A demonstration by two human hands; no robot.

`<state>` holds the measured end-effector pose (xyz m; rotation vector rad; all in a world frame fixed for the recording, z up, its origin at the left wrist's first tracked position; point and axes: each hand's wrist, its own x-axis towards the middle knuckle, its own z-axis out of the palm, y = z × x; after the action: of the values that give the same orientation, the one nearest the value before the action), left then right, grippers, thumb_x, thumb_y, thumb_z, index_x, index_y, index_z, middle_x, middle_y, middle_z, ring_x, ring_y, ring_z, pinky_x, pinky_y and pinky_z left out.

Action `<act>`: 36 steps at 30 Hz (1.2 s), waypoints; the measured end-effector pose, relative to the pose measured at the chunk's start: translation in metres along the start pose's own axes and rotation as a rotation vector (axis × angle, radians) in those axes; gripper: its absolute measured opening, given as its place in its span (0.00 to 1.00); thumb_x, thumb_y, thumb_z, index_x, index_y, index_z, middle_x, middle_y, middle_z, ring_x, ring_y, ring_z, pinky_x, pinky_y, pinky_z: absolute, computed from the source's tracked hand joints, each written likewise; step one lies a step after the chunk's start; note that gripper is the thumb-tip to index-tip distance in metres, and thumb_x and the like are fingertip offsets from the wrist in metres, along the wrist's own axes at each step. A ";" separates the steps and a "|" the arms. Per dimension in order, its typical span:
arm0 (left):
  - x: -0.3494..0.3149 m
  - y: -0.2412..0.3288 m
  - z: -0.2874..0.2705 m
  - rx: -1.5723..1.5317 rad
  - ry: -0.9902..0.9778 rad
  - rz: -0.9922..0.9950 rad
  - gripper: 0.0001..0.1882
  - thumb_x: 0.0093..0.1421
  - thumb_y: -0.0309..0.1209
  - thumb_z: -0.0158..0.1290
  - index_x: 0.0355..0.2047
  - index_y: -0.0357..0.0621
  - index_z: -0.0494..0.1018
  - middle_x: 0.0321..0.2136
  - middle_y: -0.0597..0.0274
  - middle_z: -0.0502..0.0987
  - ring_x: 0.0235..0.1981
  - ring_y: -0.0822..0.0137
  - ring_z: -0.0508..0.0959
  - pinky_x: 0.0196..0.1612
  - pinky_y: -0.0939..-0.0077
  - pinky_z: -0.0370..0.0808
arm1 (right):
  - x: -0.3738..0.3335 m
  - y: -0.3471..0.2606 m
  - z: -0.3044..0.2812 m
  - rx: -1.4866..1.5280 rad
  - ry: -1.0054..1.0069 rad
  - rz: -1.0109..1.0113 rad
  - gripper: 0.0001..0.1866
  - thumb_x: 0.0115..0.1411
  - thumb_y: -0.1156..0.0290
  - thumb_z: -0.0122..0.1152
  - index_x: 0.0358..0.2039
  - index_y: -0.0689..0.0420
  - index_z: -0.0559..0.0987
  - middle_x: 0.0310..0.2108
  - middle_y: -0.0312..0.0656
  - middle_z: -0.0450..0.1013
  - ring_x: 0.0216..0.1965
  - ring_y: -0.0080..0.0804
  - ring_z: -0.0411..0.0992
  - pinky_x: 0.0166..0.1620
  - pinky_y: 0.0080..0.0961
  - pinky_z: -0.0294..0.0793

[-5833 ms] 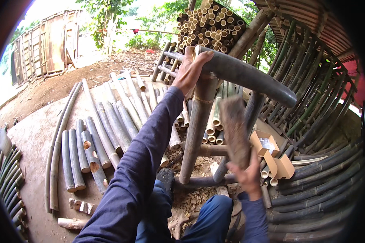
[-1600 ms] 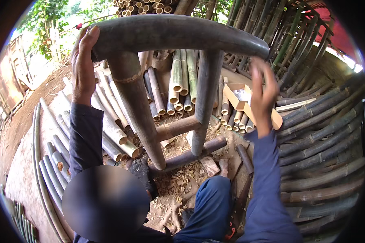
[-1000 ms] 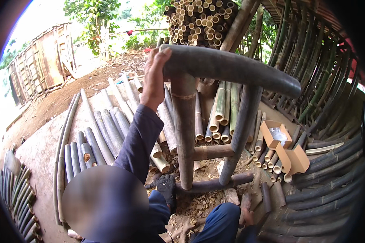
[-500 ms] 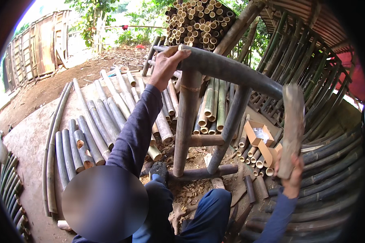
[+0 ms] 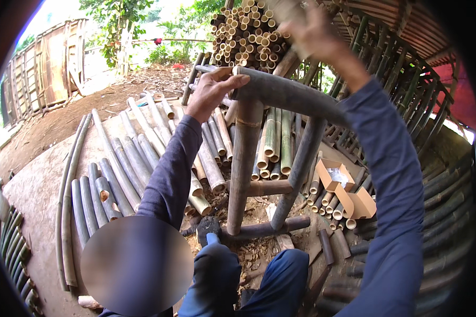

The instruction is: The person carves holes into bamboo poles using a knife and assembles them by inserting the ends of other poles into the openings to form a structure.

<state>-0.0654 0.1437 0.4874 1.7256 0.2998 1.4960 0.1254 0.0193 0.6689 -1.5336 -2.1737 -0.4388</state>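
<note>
A dark bamboo frame [image 5: 247,164] stands upright before my knees. It has a thick top rail [image 5: 296,95], two legs, a crossbar and a bottom pole. My left hand [image 5: 212,94] grips the left end of the top rail, its thumb laid along the rail's end. Raised high at the upper right is my right hand [image 5: 320,39], smeared by motion and closed round a rough wooden block [image 5: 292,18]. The block is above the frame and apart from it; its upper part runs out of view. My right forearm hides the rail's right end.
Bamboo poles [image 5: 129,161] lie in rows at the left. An opened cardboard box [image 5: 336,177] rests on short bamboo pieces at the right. Behind are a stack of cut bamboo [image 5: 248,31] and leaning bamboo frames [image 5: 402,90]. Wood chips [image 5: 256,248] litter the ground.
My right hand has swung the wooden block up and inward from beside the rail's right end to above the frame. My left hand keeps its hold on the rail.
</note>
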 end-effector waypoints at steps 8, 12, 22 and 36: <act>-0.010 -0.006 0.001 -0.058 0.077 0.025 0.32 0.57 0.46 0.70 0.53 0.32 0.79 0.41 0.59 0.84 0.42 0.72 0.80 0.47 0.75 0.75 | 0.037 -0.036 0.014 0.149 -0.348 0.045 0.45 0.48 0.64 0.74 0.66 0.64 0.69 0.50 0.52 0.79 0.48 0.37 0.78 0.51 0.30 0.76; -0.008 -0.003 0.000 -0.044 0.067 0.001 0.29 0.61 0.44 0.65 0.55 0.35 0.78 0.47 0.60 0.82 0.50 0.71 0.79 0.57 0.73 0.72 | 0.068 -0.031 -0.024 0.209 0.050 -0.040 0.28 0.66 0.47 0.63 0.37 0.66 0.86 0.40 0.40 0.83 0.45 0.36 0.78 0.48 0.30 0.76; -0.025 -0.012 0.009 -0.117 0.136 0.013 0.31 0.56 0.43 0.69 0.53 0.31 0.79 0.44 0.55 0.84 0.45 0.69 0.82 0.52 0.73 0.77 | 0.047 -0.041 0.029 -0.218 -0.387 -0.019 0.42 0.49 0.59 0.72 0.64 0.60 0.71 0.52 0.54 0.77 0.51 0.45 0.77 0.51 0.36 0.75; -0.035 -0.010 0.015 -0.140 0.140 0.017 0.33 0.59 0.40 0.68 0.58 0.28 0.75 0.47 0.53 0.83 0.48 0.67 0.81 0.55 0.73 0.75 | 0.021 -0.033 0.023 -0.348 -0.336 -0.055 0.47 0.50 0.54 0.72 0.67 0.60 0.63 0.51 0.62 0.77 0.48 0.54 0.80 0.51 0.42 0.78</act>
<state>-0.0580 0.1214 0.4559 1.5213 0.2469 1.6148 0.0843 0.0367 0.6603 -1.8461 -2.5003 -0.6452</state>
